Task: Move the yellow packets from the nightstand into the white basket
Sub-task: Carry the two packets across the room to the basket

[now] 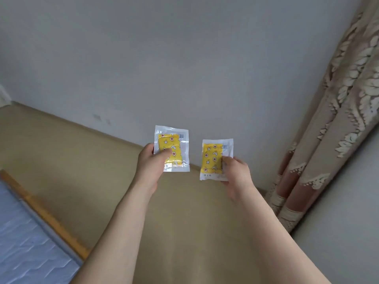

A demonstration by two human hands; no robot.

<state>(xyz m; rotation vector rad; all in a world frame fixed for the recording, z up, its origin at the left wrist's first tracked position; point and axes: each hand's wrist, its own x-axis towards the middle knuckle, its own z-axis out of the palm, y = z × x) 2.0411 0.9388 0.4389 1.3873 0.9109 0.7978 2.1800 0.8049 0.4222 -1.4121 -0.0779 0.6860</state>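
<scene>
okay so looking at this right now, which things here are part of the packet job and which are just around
Part of the job:
left hand, pinching the left yellow packet
right hand, pinching the right yellow packet

Just around:
tan surface below the hands
patterned curtain
blue mattress
The white basket is not in view.

Plain pale grey wall (164, 58), patterned beige and pink curtain (332, 124) hanging at right, tan padded surface (71, 160) below, wooden bed rail (45, 214), blue quilted mattress (24, 247) at lower left, soft daylight
</scene>
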